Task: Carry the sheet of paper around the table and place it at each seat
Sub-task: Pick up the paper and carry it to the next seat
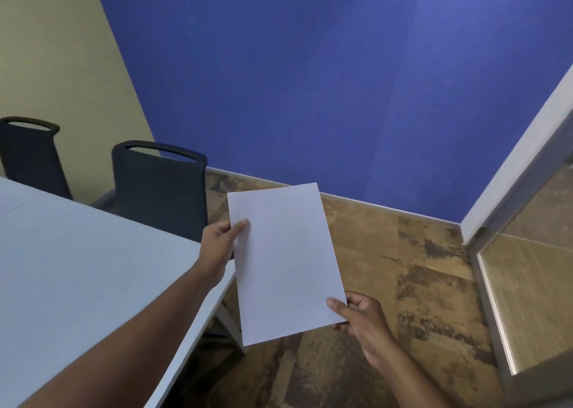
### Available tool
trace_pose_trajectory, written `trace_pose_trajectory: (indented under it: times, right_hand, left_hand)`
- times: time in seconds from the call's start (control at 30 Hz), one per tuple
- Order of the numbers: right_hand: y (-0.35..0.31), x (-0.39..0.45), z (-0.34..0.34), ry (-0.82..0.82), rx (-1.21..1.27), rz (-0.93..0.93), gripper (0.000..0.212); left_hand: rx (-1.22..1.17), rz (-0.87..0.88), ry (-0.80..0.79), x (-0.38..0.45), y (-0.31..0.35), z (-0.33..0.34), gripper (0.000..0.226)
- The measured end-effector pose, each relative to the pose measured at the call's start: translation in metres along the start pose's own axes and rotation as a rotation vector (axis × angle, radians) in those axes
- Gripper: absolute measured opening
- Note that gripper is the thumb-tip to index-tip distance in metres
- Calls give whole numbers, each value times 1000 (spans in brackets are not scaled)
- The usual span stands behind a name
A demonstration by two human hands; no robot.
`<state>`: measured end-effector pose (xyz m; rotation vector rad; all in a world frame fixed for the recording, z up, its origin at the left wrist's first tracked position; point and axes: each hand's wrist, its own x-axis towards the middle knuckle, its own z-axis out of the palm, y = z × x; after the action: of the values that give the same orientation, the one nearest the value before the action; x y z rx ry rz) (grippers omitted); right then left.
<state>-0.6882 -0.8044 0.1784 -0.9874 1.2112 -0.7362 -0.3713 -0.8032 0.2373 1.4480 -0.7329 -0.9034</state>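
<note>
A blank white sheet of paper point(286, 262) hangs in the air over the floor, just past the right corner of the pale table point(77, 268). My left hand point(220, 242) pinches its upper left edge, thumb on top. At the sheet's lower right corner my right hand point(361, 316) grips it the same way. Two dark chairs stand at the table's far side: one near the corner point(159, 190), another further left point(29, 156).
A blue wall point(325, 82) rises ahead and a cream wall point(55, 66) to the left. A glass partition with a metal frame point(496, 299) stands at the right. Brown patterned floor point(387, 268) spreads between the table corner and the partition.
</note>
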Motion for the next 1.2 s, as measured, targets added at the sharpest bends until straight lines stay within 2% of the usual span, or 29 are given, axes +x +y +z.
trace_pose_trajectory:
  times: [0.13,0.4,0.5,0.67,0.93,1.2]
  right_hand:
    - [-18,46,-6,12,12,22,14]
    - [-74,179,-5,27,-10,24,14]
    - [-106,237,6,39,-11,30,15]
    - [-153,330,37,45,-43,-10,15]
    - [-199,455,71,-95,-35,0,16]
    - [-270,609,119,-305,-120,-4,16]
  left_hand:
    - [34,31,-2,56,-2,24,36]
    - [-61,22,-21,202,-15,70,32]
    - [-102,-7,6,259,0,82,21]
    - [-99,12,62,357,27,82,21]
    - [-79,21,146,478,43,77,22]
    - [-107,7,368,584,66,65,18]
